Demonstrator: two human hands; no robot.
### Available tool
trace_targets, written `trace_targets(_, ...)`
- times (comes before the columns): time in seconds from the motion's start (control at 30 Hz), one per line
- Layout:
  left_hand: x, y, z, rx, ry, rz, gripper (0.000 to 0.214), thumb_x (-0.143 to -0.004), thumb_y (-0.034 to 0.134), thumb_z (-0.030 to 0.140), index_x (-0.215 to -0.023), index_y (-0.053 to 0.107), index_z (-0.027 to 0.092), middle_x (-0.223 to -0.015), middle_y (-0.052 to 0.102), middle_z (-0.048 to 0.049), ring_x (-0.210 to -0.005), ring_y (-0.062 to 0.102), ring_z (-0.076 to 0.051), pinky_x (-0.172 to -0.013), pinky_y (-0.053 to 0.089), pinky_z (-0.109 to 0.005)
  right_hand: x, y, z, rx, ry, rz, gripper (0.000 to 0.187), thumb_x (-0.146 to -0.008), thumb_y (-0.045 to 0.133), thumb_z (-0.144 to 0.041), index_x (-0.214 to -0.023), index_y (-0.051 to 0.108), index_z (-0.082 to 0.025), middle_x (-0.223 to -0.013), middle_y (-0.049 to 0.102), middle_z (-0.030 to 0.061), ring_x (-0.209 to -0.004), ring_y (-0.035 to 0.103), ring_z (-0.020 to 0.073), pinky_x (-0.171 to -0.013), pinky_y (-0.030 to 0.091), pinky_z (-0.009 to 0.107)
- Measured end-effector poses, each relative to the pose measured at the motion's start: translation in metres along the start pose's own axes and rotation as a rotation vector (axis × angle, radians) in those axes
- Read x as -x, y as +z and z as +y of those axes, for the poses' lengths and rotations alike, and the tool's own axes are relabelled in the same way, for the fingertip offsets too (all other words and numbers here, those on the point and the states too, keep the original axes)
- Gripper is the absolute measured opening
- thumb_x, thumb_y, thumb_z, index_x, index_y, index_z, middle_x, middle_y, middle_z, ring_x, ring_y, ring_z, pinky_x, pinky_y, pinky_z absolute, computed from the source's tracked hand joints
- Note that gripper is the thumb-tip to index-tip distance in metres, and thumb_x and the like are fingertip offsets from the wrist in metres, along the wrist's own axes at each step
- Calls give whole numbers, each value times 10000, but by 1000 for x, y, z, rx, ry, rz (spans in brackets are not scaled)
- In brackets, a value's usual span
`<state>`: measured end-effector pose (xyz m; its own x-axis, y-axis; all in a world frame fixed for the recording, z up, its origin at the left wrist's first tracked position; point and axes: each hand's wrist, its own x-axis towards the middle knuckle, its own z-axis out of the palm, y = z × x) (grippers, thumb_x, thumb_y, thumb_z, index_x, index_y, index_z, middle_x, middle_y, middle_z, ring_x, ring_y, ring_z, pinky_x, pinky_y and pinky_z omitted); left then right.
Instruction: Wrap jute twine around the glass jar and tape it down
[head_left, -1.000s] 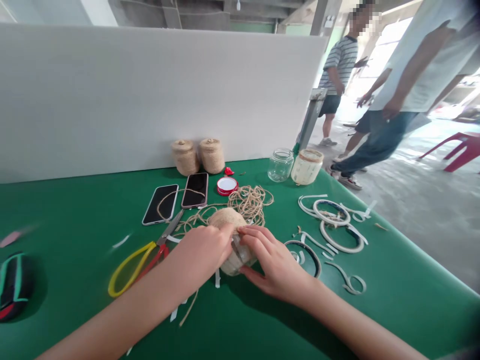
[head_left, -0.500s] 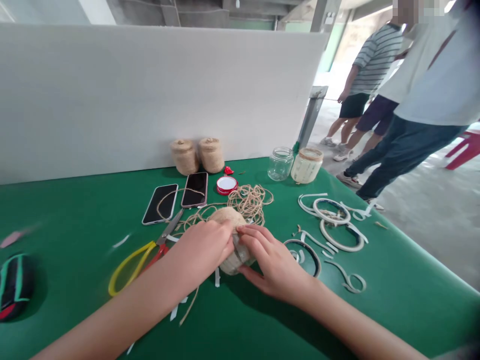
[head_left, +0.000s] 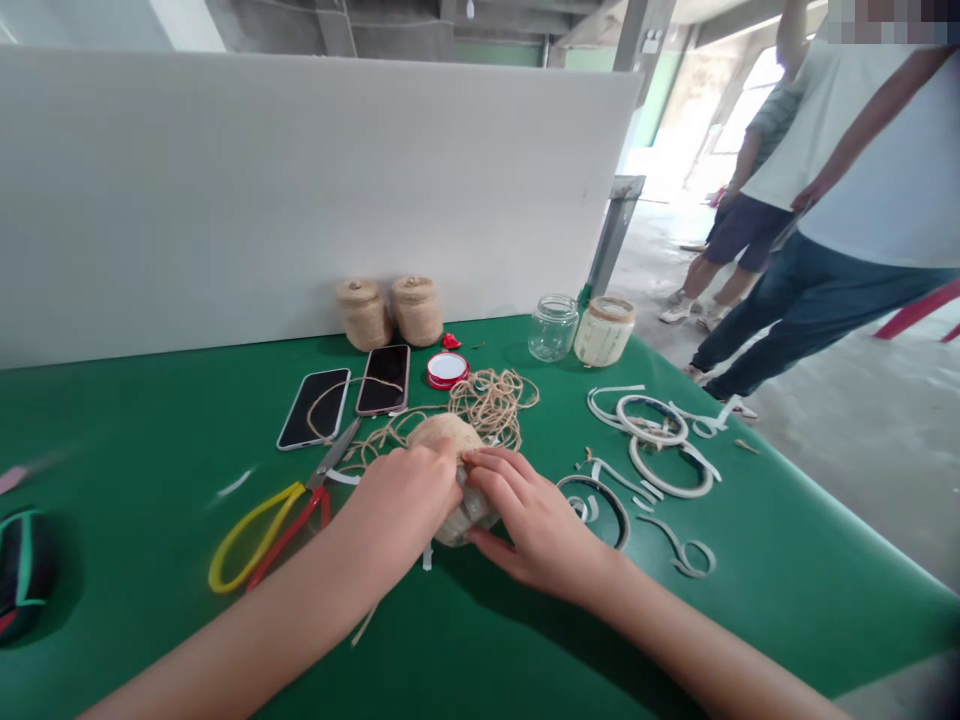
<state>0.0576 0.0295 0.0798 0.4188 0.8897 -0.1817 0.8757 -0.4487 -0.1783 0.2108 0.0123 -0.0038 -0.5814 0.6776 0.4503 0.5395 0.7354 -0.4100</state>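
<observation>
A jar (head_left: 468, 520) lies tilted on the table in front of me, its near end wrapped in pale tape and its far end covered in tan twine. My left hand (head_left: 416, 490) is closed at the edge of the twine, its fingertips pressed on the jar. My right hand (head_left: 525, 510) grips the jar's right side, thumb low and fingers over the top. Loose jute twine (head_left: 495, 405) lies in a tangle just behind the jar. To the left, scissors (head_left: 311, 490) with yellow and red handles lie open, partly behind my left forearm.
Two twine-covered jars (head_left: 417, 312) stand by the white panel (head_left: 300, 190). Two phones (head_left: 315, 410) and a red-rimmed lid (head_left: 448, 371) lie nearer. Right are a clear jar (head_left: 553, 330), a taped jar (head_left: 604, 333) and tape rolls (head_left: 671, 468). People stand beyond the table's right edge.
The view has shifted slightly, moving the table items a little left. Both hands stay on the jar with almost the same hold. People in the background have changed position.
</observation>
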Motion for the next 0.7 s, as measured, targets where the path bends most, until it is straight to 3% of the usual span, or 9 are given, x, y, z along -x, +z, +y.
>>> trace_targets(0.13,0,-3,0,-14,-12,-40,269,-746,405,26,-952,558,106,-757,630,-103,-678,661,-272,-501,451,-280,1,0,1,0,3,-3,362,-804,550,-236,-1140,432,-172,-1281,479,130,-1250,362,249,-1022,374,450)
trace_targets(0.3,0,2,-3,-3,19,0,237,-757,376,37,-913,539,111,-738,632,-89,-647,661,-248,-489,428,-267,0,0,1,1,0,-1,361,-800,560,-237,-1132,436,-169,-1263,491,129,-1241,370,241,-1020,377,440)
trace_targets(0.53,-1,12,-10,83,-27,73,196,-839,323,158,-834,519,150,-576,602,-39,-584,640,-229,-462,387,-261,1,0,3,-1,-10,20,385,-804,567,-246,-1155,424,-180,-1255,499,126,-1227,384,245,-1000,393,446)
trace_targets(0.7,-3,18,-13,148,-19,119,218,-868,322,245,-818,524,181,-582,597,-28,-585,632,-244,-470,374,-281,1,0,4,2,3,0,382,-818,553,-256,-1165,420,-169,-1265,490,127,-1222,384,247,-1007,389,440)
